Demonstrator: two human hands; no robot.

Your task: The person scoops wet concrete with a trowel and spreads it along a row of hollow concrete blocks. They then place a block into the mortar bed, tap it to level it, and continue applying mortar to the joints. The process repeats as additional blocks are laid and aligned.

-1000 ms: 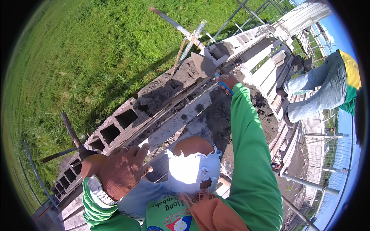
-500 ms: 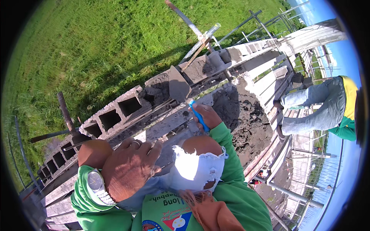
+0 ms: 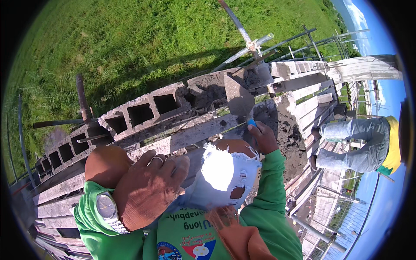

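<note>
My right hand (image 3: 264, 138) is closed around the blue handle of a trowel (image 3: 239, 97). The trowel's flat grey blade is tilted over the hollow-block wall (image 3: 141, 113), beside mortar (image 3: 208, 89) that fills some of its cells. Nearer to me, several cells stand hollow. My left hand (image 3: 149, 188), with a ring and a wristwatch (image 3: 106, 206), lies by my bent knee. Its fingers are curved and slightly apart, with nothing seen in them; the underside is hidden. A heap of wet mortar (image 3: 288, 145) lies on the planks to the right of my right hand.
Wooden scaffold planks (image 3: 60, 190) run along the wall, with gaps between them. Scaffold pipes (image 3: 236, 19) rise on the far side above grass. Another person in grey trousers (image 3: 355, 130) stands on the planks at right. A concrete beam (image 3: 366, 69) lies beyond the wall.
The view has shifted. My right hand, still gripping the trowel, has moved out to the right, and the blade is turned more upright along the wall. My left hand stays by the knee.
</note>
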